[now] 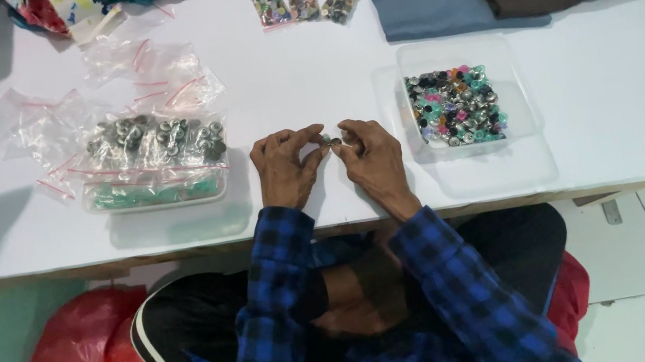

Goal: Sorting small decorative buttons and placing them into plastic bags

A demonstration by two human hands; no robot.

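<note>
Metal-grey small snap button (331,142) sits pinched between the fingers of the left hand (282,168) and right hand (371,156), near the bench's (612,121) front edge. Seemingly two halves are being joined; pressing them squarely comes next. A clear tray of mixed buttons (455,106) lies rightward, bagged buttons (153,145) leftward.

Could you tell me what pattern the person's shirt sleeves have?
The sleeves are a blue and black check, seen in the head view.
</note>
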